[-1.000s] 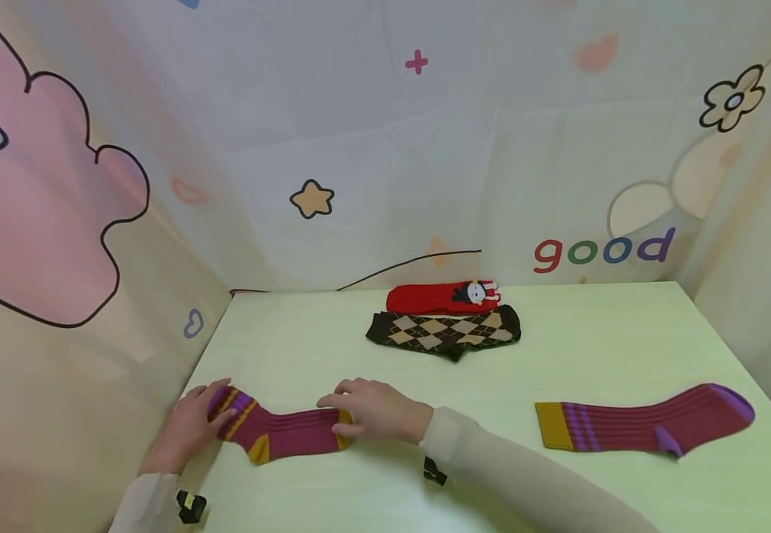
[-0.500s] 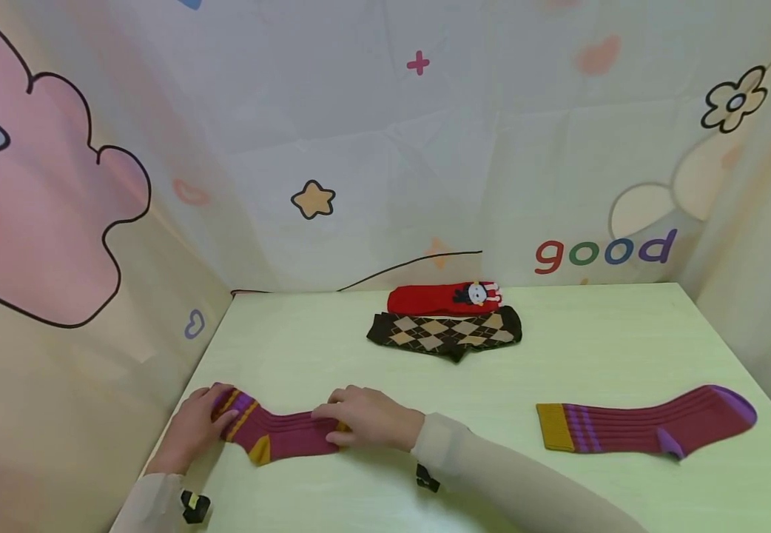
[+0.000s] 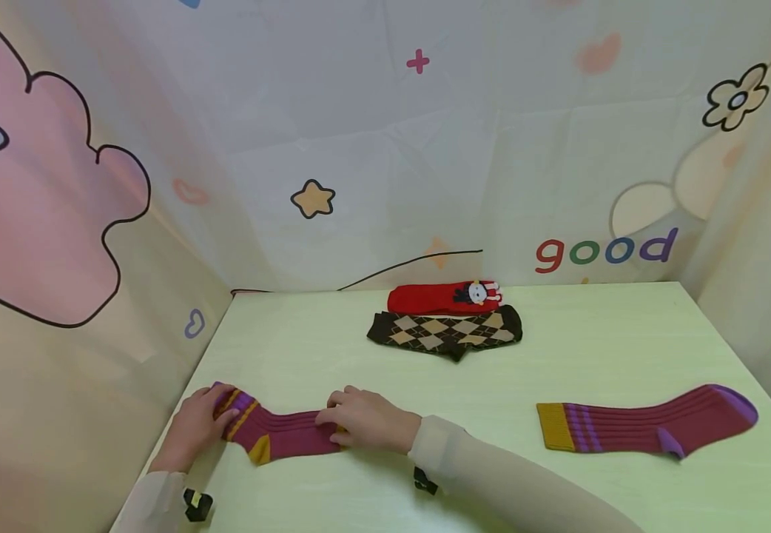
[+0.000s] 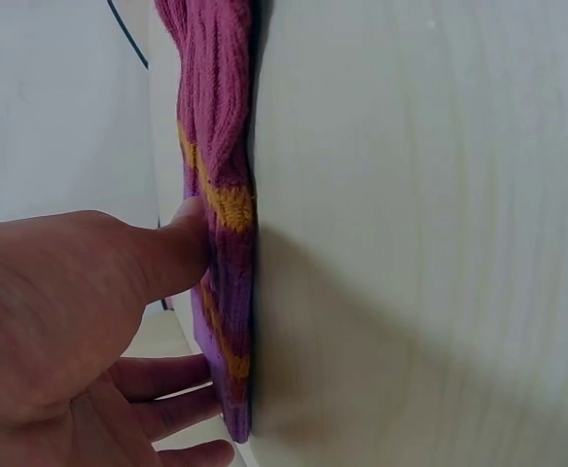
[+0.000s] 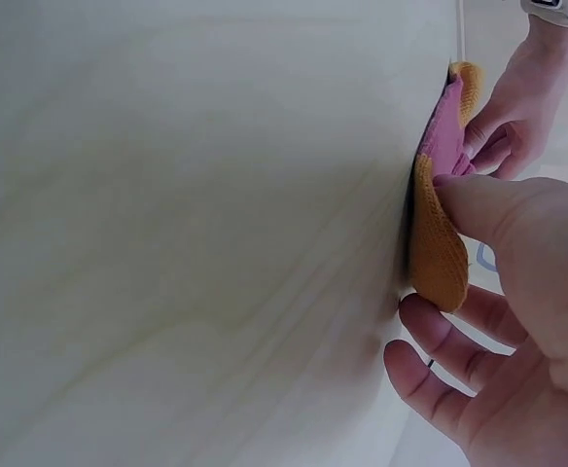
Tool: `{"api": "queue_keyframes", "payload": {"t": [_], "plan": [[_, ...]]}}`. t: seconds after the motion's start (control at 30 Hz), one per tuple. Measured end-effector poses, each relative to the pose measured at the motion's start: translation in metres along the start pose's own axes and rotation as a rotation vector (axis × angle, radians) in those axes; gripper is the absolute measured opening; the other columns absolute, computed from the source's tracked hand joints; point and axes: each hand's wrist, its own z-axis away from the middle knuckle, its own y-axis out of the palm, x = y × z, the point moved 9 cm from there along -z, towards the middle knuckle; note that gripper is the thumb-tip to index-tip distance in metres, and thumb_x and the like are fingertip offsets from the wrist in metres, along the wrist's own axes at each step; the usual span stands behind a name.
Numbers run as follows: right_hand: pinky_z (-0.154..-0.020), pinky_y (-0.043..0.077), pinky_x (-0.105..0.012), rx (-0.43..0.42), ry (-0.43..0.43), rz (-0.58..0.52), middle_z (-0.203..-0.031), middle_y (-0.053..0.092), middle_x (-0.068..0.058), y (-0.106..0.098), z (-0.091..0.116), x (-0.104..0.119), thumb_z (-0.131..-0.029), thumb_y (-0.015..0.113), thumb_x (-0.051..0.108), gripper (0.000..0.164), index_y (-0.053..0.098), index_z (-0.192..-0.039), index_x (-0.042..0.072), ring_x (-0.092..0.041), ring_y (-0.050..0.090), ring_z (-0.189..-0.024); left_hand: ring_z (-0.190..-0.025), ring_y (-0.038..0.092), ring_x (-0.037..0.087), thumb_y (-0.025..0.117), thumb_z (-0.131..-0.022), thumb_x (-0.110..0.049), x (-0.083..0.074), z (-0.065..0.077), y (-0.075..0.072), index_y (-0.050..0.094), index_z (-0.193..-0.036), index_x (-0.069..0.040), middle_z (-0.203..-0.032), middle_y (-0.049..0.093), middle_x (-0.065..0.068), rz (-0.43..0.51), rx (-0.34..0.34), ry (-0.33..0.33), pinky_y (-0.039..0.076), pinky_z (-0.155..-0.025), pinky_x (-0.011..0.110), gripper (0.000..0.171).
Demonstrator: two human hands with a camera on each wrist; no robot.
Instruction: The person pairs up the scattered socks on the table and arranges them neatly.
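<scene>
A maroon sock [image 3: 301, 434] with a mustard heel and cuff and a purple-striped toe end lies flat at the table's left. My left hand [image 3: 192, 426] rests on its toe end. Seen from the left wrist, that hand's thumb [image 4: 182, 255] lies on the stripes and its fairly straight fingers touch the tip. At the sock's other end, my right hand [image 3: 371, 420] pinches the mustard cuff [image 5: 438, 248], which bows up slightly; its index fingertip is hidden in the right wrist view. Toward the right lies a second maroon sock [image 3: 625, 427] with purple toe and heel, untouched.
At the back of the table [image 3: 279, 333] a red sock [image 3: 425, 299] with a cartoon figure lies just behind a dark argyle sock [image 3: 445, 333]. A printed curtain [image 3: 385, 163] closes off the back and both sides.
My right hand moved slightly left over the cuff, then stayed nearly in place, with its fingers covering more of the cuff. The left hand has barely shifted. The other socks stay put.
</scene>
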Motion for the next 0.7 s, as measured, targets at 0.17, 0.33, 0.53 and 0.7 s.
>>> {"api": "queue_keyframes", "payload": {"t": [0.17, 0.33, 0.53, 0.7], "plan": [[-0.077, 0.047, -0.016, -0.006, -0.004, 0.023, -0.117, 0.066, 0.005, 0.0021, -0.0006, 0.0004, -0.096, 0.075, 0.032, 0.030, 0.073, -0.125, 0.027, -0.009, 0.056, -0.096, -0.092, 0.062, 0.041, 0.078, -0.092, -0.015, 0.0016, -0.0003, 0.0013, 0.064, -0.125, 0.000, -0.110, 0.066, 0.027, -0.008, 0.005, -0.005, 0.053, -0.081, 0.062, 0.039], [-0.078, 0.048, -0.017, -0.007, -0.007, 0.044, -0.118, 0.066, 0.005, 0.0039, -0.0010, 0.0009, -0.096, 0.074, 0.032, 0.028, 0.073, -0.124, 0.028, -0.010, 0.057, -0.096, -0.094, 0.062, 0.043, 0.077, -0.092, -0.016, 0.0024, -0.0008, 0.0019, 0.064, -0.126, -0.001, -0.112, 0.066, 0.028, -0.012, 0.013, -0.013, 0.052, -0.082, 0.063, 0.040], [-0.078, 0.048, -0.018, -0.007, -0.008, 0.043, -0.118, 0.065, 0.005, 0.0034, -0.0003, 0.0020, -0.096, 0.074, 0.031, 0.027, 0.073, -0.123, 0.028, -0.010, 0.057, -0.097, -0.093, 0.063, 0.042, 0.078, -0.091, -0.016, 0.0019, -0.0012, 0.0019, 0.064, -0.125, -0.001, -0.110, 0.066, 0.027, -0.018, 0.013, -0.011, 0.053, -0.082, 0.062, 0.040], [-0.077, 0.048, -0.018, -0.015, -0.007, 0.037, -0.118, 0.065, 0.005, 0.0042, -0.0005, 0.0022, -0.096, 0.074, 0.030, 0.026, 0.074, -0.122, 0.028, -0.011, 0.057, -0.097, -0.092, 0.063, 0.042, 0.078, -0.091, -0.016, 0.0009, -0.0016, 0.0015, 0.064, -0.125, 0.000, -0.110, 0.066, 0.027, -0.020, 0.016, -0.012, 0.053, -0.082, 0.062, 0.040]]}}
